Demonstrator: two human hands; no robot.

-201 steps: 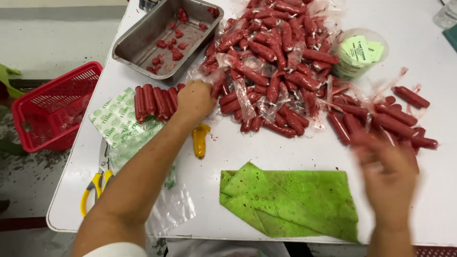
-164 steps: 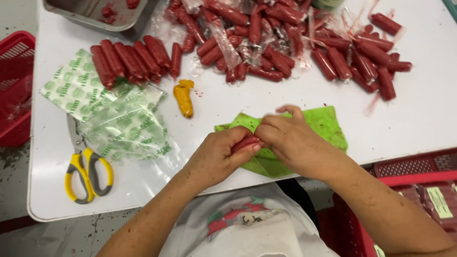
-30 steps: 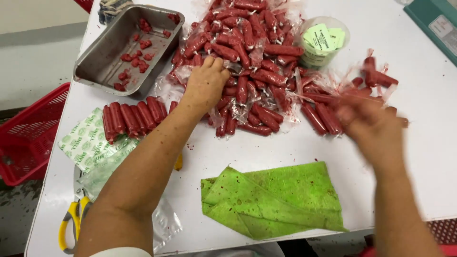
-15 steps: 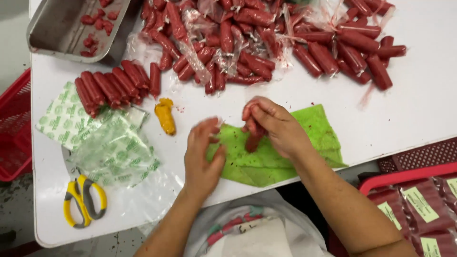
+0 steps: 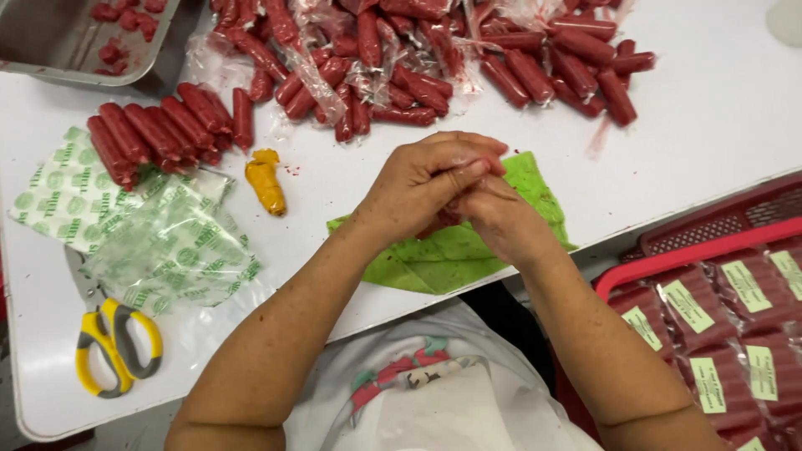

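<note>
My left hand [image 5: 415, 182] and my right hand [image 5: 504, 224] are clasped together over a green cloth [image 5: 451, 259] at the white table's near edge. Between the palms only a sliver of a red sausage [image 5: 436, 224] shows; the rest is hidden by the fingers. Both hands are closed around it. A big heap of red sausages [image 5: 401, 50], some in torn clear wrap, lies beyond the hands. A neat row of unwrapped sausages [image 5: 159, 129] lies to the left.
A yellow lump [image 5: 266, 179] lies left of the cloth. Printed clear bags [image 5: 150, 238] and yellow-handled scissors [image 5: 117, 344] are at the near left. A metal tray [image 5: 50, 67] with red scraps sits far left. A red crate [image 5: 668, 250] of labelled sausage packs stands below right.
My left hand has come up off the cloth and closed over the right hand and the sausage. A second ago both hands were reaching into the far heap.
</note>
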